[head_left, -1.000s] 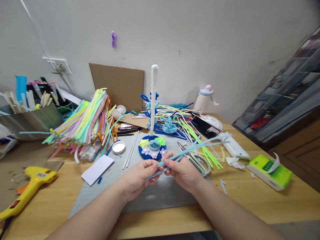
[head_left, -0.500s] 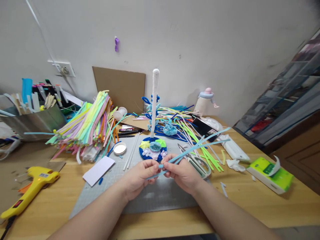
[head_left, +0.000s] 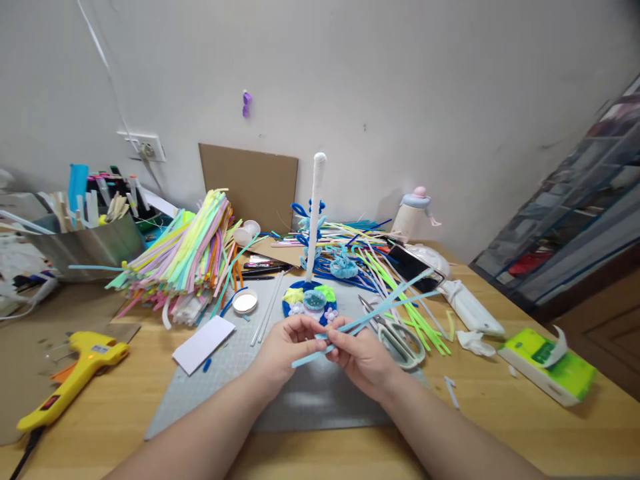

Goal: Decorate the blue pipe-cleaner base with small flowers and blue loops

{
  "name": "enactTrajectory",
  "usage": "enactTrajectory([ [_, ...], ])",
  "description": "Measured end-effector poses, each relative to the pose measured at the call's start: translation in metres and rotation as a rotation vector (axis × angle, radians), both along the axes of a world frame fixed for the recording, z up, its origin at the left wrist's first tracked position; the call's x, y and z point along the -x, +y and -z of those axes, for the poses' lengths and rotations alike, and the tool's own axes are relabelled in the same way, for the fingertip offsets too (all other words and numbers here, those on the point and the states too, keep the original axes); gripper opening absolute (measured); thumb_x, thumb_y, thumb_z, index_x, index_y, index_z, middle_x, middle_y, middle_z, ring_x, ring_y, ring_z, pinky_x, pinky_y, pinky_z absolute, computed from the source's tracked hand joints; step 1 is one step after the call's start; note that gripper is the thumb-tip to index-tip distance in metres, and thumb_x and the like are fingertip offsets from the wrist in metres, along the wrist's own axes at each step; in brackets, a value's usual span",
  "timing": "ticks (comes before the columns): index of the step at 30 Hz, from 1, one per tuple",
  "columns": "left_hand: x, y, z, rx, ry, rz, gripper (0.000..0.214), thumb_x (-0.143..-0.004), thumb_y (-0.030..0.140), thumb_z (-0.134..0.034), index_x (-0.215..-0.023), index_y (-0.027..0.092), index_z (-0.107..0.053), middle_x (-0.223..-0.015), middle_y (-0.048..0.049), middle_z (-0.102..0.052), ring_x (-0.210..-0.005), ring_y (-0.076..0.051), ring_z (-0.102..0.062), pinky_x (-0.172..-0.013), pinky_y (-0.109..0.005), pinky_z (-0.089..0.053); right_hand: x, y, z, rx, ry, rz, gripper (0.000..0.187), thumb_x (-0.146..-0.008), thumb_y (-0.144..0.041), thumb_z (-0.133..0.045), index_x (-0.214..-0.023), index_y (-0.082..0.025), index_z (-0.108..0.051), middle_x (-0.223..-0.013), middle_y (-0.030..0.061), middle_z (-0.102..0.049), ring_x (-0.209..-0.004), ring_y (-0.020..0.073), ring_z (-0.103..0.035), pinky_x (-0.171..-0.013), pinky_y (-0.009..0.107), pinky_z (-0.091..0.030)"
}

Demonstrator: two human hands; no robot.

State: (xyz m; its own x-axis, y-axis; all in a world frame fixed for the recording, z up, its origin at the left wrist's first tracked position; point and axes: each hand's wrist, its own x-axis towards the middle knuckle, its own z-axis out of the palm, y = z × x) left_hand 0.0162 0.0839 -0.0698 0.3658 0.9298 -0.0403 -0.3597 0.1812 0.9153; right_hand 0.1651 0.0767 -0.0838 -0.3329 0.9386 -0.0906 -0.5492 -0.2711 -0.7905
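Note:
Light blue pipe cleaners run through the fingers of both hands, their long ends pointing up to the right. My right hand pinches them near the lower end. My left hand is closed on the same strands, fingertips almost touching the right ones; one short end sticks out to the lower left. Just behind the hands stands a round blue base with yellow, green and white fuzzy shapes, and a white wrapped post rises from it. Scissors with pale green handles lie beside my right hand.
A grey cutting mat lies under the hands. To the left are a yellow glue gun, a white card and a big bundle of coloured pipe cleaners. Bright green pipe cleaners, a phone and a green tissue pack are on the right.
The view has shifted slightly, so the scene sits a little lower and further right. Between my fingers, the short lower end of a light blue pipe cleaner now sticks out further to the left.

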Motion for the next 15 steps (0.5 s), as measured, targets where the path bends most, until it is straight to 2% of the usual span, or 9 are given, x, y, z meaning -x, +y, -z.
enactTrajectory([
  [3,-0.002,0.0,0.006,0.035,-0.005,-0.077,0.02,-0.056,0.021,-0.077,-0.07,0.014,-0.064,-0.063,-0.0008,-0.065,-0.058,-0.011,-0.057,-0.056,-0.021,-0.04,0.004,-0.001,0.003,-0.001,0.013,0.041,0.016,-0.066,-0.022,-0.073,-0.072,-0.015,-0.06,-0.062,-0.0024,-0.06,-0.052,0.0052,-0.052,-0.051,0.017,-0.04],
  [6,-0.003,0.0,0.011,0.128,-0.008,-0.098,0.022,-0.057,0.023,-0.077,-0.074,0.015,-0.066,-0.064,-0.0009,-0.064,-0.055,-0.009,-0.054,-0.05,-0.019,-0.034,0.007,-0.002,0.004,-0.002,0.018,0.07,0.018,-0.064,-0.023,-0.074,-0.072,-0.015,-0.06,-0.064,-0.0016,-0.062,-0.053,0.0059,-0.054,-0.051,0.017,-0.041],
  [11,-0.005,-0.001,0.012,0.181,-0.075,-0.113,0.02,-0.059,0.027,-0.076,-0.067,0.013,-0.064,-0.065,-0.0016,-0.063,-0.055,-0.009,-0.053,-0.051,-0.02,-0.035,0.009,-0.003,0.002,0.011,0.074,0.089,0.014,-0.067,-0.021,-0.072,-0.074,-0.016,-0.061,-0.067,-0.0011,-0.063,-0.055,0.0055,-0.054,-0.051,0.016,-0.042],
  [15,0.0,0.003,0.007,0.163,-0.115,-0.209,0.021,-0.057,0.026,-0.077,-0.068,0.014,-0.064,-0.067,-0.0006,-0.062,-0.056,-0.008,-0.052,-0.051,-0.019,-0.036,-0.001,0.004,-0.004,0.06,0.107,0.223,0.014,-0.064,-0.018,-0.074,-0.074,-0.016,-0.064,-0.063,-0.0017,-0.062,-0.052,0.0056,-0.053,-0.048,0.016,-0.044],
])
